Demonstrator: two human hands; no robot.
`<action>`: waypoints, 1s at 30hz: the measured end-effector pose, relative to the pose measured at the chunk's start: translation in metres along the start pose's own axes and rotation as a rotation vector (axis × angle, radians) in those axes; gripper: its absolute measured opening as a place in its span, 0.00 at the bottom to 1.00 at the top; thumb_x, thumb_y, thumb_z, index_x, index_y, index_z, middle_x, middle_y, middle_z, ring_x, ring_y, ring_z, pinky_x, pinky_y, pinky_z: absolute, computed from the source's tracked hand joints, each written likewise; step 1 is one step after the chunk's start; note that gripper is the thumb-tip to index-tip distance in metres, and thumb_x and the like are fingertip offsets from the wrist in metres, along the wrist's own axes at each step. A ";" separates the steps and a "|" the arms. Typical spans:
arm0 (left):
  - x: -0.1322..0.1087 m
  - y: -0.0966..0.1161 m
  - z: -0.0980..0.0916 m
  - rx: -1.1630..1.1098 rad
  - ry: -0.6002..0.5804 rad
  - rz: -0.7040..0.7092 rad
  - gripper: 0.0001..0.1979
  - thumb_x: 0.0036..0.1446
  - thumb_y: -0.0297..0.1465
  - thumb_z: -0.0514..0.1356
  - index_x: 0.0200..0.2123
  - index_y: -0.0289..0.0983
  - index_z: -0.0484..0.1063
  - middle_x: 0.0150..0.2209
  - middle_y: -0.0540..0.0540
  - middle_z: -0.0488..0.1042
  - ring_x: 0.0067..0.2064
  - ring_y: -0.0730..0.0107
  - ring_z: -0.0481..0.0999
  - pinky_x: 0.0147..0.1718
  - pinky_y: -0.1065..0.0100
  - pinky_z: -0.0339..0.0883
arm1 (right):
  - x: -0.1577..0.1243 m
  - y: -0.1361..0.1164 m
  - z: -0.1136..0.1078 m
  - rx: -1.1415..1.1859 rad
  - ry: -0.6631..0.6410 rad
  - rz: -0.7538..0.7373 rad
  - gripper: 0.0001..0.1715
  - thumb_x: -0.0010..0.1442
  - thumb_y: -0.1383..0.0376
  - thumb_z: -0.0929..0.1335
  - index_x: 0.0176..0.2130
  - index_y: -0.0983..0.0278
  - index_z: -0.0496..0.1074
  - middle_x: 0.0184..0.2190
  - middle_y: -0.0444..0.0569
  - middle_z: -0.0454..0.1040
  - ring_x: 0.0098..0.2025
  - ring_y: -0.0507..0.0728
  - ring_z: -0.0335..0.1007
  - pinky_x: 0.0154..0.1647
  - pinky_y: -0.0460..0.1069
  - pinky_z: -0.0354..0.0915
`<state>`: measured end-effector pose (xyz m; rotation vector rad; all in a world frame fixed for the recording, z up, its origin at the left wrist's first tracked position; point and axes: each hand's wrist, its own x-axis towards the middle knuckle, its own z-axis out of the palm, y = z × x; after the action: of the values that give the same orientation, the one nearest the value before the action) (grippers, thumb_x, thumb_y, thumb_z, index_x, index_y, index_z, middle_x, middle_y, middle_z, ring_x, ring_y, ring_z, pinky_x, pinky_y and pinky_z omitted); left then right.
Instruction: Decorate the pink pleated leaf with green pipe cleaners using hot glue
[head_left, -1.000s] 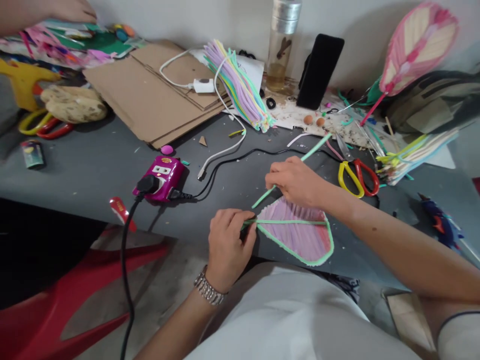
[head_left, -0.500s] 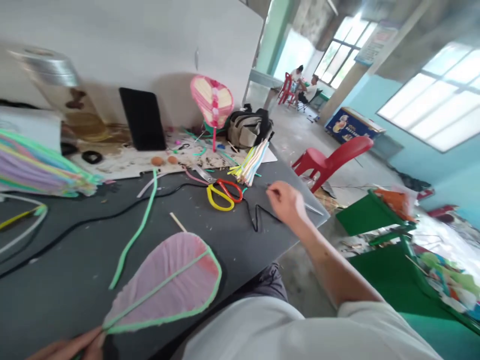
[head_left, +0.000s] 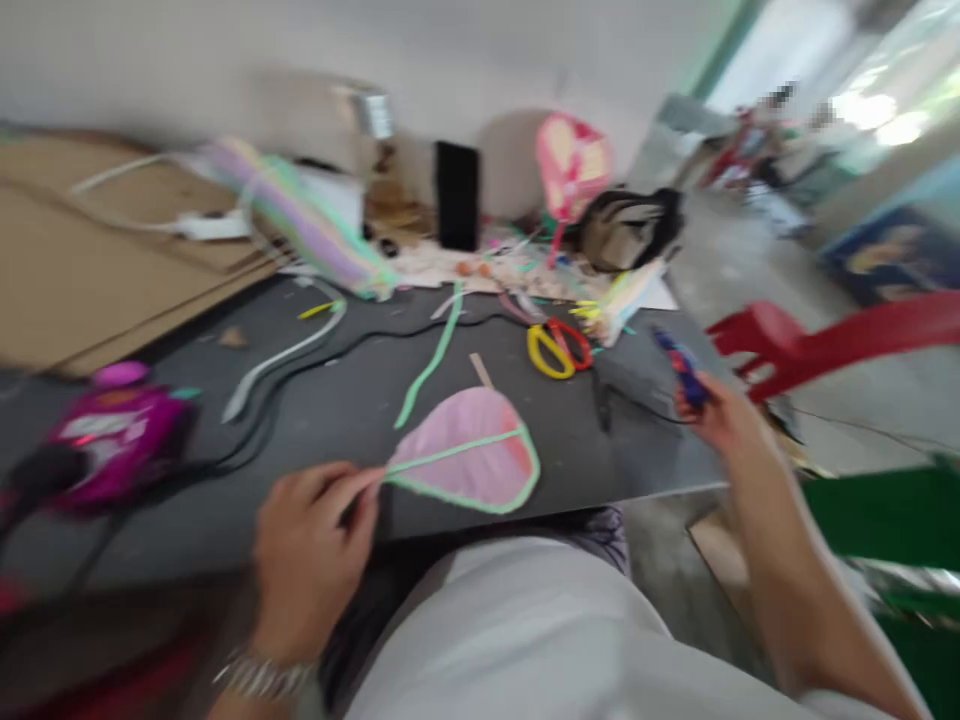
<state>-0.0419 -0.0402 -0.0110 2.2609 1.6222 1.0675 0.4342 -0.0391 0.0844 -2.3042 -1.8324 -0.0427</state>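
My left hand (head_left: 319, 545) pinches the narrow tip of a pink petal-shaped piece (head_left: 465, 450) with a mint-green edge and midline. In my right hand (head_left: 716, 410), at the table's right side, is a dark blue and purple tool (head_left: 686, 372) with a black cord; blur hides its details. Beyond the petal lie a mint-green strip (head_left: 435, 360), a short pale stick (head_left: 481, 370) and scissors (head_left: 551, 350) with yellow and red handles. A pink fan-shaped item (head_left: 571, 165) stands near the wall.
At the left are a magenta device (head_left: 120, 440) and cardboard (head_left: 112, 260). Bundled strips (head_left: 307, 220), a bottle (head_left: 386, 170), a black tablet (head_left: 457, 195) and a bag (head_left: 626, 228) line the back. A red chair (head_left: 862, 340) stands right.
The view has turned left, bringing the magenta device and cardboard in. My right hand now holds the blue and purple tool. My left hand still pinches the petal's tip.
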 end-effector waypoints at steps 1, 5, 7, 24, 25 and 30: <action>0.002 0.004 0.003 0.029 -0.002 0.007 0.09 0.64 0.32 0.57 0.38 0.45 0.79 0.37 0.46 0.76 0.39 0.56 0.73 0.40 0.54 0.66 | 0.003 -0.003 0.004 0.101 0.003 0.003 0.46 0.72 0.56 0.46 0.30 0.60 0.86 0.28 0.69 0.78 0.24 0.56 0.69 0.30 0.62 0.49; 0.010 0.004 0.011 0.036 -0.015 -0.050 0.09 0.64 0.25 0.58 0.40 0.40 0.78 0.38 0.45 0.76 0.41 0.61 0.73 0.41 0.59 0.66 | 0.011 -0.024 0.015 1.132 0.105 0.501 0.29 0.64 0.49 0.58 0.27 0.49 0.82 0.28 0.58 0.74 0.22 0.54 0.56 0.26 0.61 0.39; 0.008 0.005 0.010 0.004 -0.027 -0.082 0.09 0.64 0.23 0.58 0.40 0.39 0.78 0.38 0.45 0.76 0.42 0.61 0.73 0.42 0.59 0.66 | 0.011 -0.048 0.012 1.297 -0.141 0.480 0.18 0.58 0.48 0.66 0.32 0.52 0.82 0.26 0.54 0.71 0.20 0.52 0.51 0.20 0.55 0.34; 0.006 0.008 0.002 -0.133 -0.010 -0.068 0.10 0.59 0.18 0.60 0.40 0.35 0.76 0.38 0.43 0.74 0.41 0.61 0.70 0.39 0.59 0.62 | 0.042 -0.228 0.027 0.936 -0.960 -0.116 0.19 0.48 0.54 0.79 0.32 0.65 0.77 0.15 0.41 0.68 0.17 0.47 0.59 0.16 0.42 0.54; 0.006 0.008 0.002 -0.136 -0.005 -0.068 0.10 0.59 0.18 0.60 0.40 0.35 0.76 0.38 0.43 0.74 0.41 0.61 0.70 0.39 0.59 0.62 | 0.045 -0.230 0.027 0.927 -1.030 -0.100 0.19 0.49 0.54 0.79 0.30 0.65 0.76 0.15 0.41 0.68 0.17 0.47 0.58 0.17 0.42 0.54; 0.003 0.007 0.005 -0.137 0.000 -0.071 0.12 0.58 0.16 0.60 0.41 0.36 0.75 0.39 0.43 0.75 0.42 0.61 0.70 0.40 0.58 0.64 | 0.052 -0.235 0.025 0.865 -1.318 -0.106 0.20 0.56 0.52 0.75 0.35 0.68 0.77 0.19 0.43 0.71 0.21 0.49 0.64 0.24 0.44 0.61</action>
<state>-0.0332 -0.0394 -0.0097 2.1007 1.5654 1.1243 0.2170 0.0654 0.0992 -1.5313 -1.6819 2.1535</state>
